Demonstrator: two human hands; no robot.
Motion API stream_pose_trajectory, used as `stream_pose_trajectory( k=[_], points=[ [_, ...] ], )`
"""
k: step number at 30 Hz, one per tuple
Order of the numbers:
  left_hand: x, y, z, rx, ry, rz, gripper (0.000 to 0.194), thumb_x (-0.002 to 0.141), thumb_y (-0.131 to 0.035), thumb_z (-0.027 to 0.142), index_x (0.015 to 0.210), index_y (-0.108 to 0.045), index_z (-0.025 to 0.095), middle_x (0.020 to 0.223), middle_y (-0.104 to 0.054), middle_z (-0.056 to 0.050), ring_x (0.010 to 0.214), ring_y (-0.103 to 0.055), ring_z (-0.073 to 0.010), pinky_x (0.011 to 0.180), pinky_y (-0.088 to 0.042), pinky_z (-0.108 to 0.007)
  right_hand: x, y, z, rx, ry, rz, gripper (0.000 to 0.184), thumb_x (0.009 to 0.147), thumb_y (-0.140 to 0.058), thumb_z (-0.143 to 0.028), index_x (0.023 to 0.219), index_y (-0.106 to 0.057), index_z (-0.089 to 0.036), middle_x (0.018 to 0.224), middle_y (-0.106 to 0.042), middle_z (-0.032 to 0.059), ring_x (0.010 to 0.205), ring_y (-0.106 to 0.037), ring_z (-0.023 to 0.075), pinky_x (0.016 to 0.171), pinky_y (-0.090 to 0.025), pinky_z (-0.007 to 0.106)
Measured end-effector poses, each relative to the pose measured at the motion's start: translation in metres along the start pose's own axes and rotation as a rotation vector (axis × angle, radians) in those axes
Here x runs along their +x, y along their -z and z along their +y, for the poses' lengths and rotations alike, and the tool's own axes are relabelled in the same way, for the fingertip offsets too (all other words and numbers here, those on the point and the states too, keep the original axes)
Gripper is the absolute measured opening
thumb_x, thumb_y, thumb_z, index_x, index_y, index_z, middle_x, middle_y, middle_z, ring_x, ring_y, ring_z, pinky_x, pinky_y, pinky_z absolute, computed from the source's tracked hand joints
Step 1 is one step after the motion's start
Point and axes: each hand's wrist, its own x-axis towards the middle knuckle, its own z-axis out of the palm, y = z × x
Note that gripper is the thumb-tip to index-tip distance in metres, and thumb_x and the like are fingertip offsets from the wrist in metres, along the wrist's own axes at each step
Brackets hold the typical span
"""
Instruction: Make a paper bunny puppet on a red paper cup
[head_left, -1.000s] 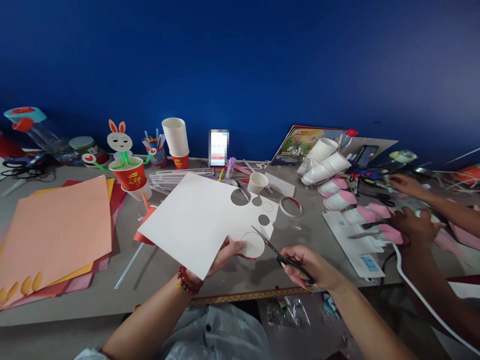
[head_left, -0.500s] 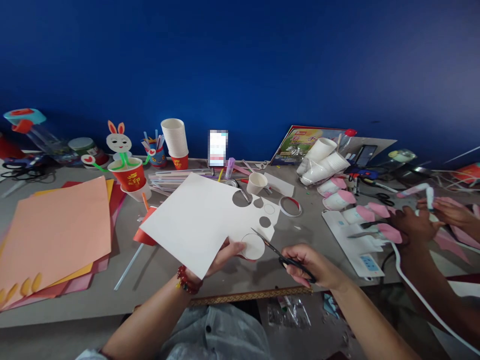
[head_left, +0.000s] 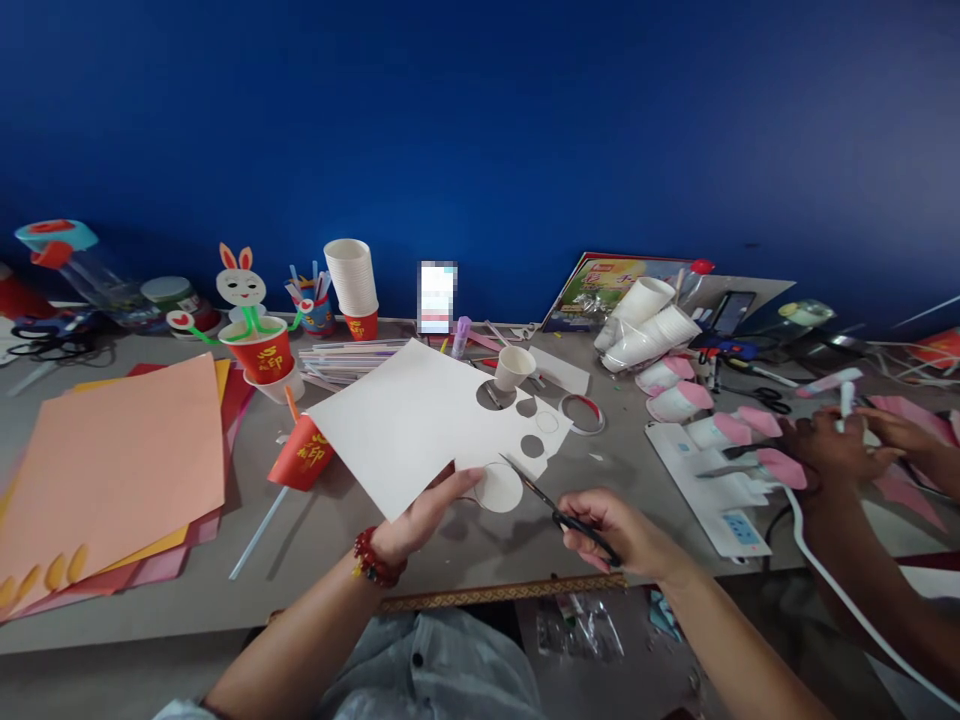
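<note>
White paper [head_left: 397, 420]: left hand [head_left: 431, 508] | red cup [head_left: 264, 360]: rabbit [head_left: 241, 288] | blue cup [head_left: 320, 320]: straws [head_left: 322, 285]

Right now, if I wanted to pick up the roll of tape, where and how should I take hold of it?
Probably pinch the right rim of the roll of tape, coming from above and the right. It lies flat with an open middle, so a finger can go inside and the thumb outside. The white sheet crowds its left side, making that side more awkward.
</note>
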Motion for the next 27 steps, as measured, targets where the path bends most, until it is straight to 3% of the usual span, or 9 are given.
stream_pose_trajectory(
  k=[6,13,20,23,27],
  points=[
    [0.001,0.000,-0.009,0.026,-0.042,0.028,0.045,0.083,-0.063,0.050,0.117,-0.070,0.021,0.112,-0.075,-0.006,0.118,-0.062,-0.0300,0.111,-0.042,-0.042,0.003,-0.011,-0.004,0.051,-0.020,-0.034,0.058,0.069,-0.070,-0.071,0.068,-0.043,-0.020,0.043,-0.045,-0.0087,0.036,-0.036,0.0047,0.039,-0.020,0.021],
    [-0.002,0.002,0.002,0.071,-0.094,-0.056,0.035,0.088,-0.060,0.042,0.114,-0.071,0.023,0.117,-0.074,-0.003,0.113,-0.065,-0.0268,0.112,-0.040,-0.040,0.004,-0.011,-0.011,0.061,-0.024,-0.074,0.057,0.069,-0.071,-0.070,0.068,-0.045,-0.019,0.040,-0.046,-0.0085,0.034,-0.034,0.0043,0.039,-0.019,0.020],
    [-0.002,0.004,-0.001,0.079,-0.098,-0.061,0.034,0.088,-0.058,0.041,0.114,-0.071,0.023,0.115,-0.075,-0.003,0.123,-0.059,-0.0261,0.117,-0.035,-0.041,0.006,-0.012,-0.015,0.142,-0.005,-0.139,0.059,0.068,-0.070,-0.072,0.065,-0.041,-0.021,0.038,-0.040,-0.0111,0.031,-0.030,0.0037,0.035,-0.018,0.020],
    [-0.003,0.004,0.002,0.143,-0.086,-0.040,0.032,0.088,-0.058,0.044,0.108,-0.073,0.024,0.112,-0.076,-0.003,0.118,-0.062,-0.0264,0.116,-0.037,-0.040,0.007,-0.011,-0.016,0.151,0.007,-0.153,0.060,0.068,-0.069,-0.074,0.063,-0.039,-0.022,0.038,-0.035,-0.0124,0.031,-0.029,0.0034,0.035,-0.018,0.020],
    [-0.003,0.005,0.004,0.171,-0.068,-0.027,0.029,0.087,-0.059,0.045,0.099,-0.074,0.024,0.112,-0.075,-0.003,0.107,-0.066,-0.0265,0.110,-0.042,-0.039,0.007,-0.009,-0.015,0.114,-0.005,-0.156,0.058,0.070,-0.068,-0.073,0.065,-0.042,-0.021,0.038,-0.040,-0.0106,0.032,-0.031,0.0038,0.036,-0.018,0.020]
  ],
)
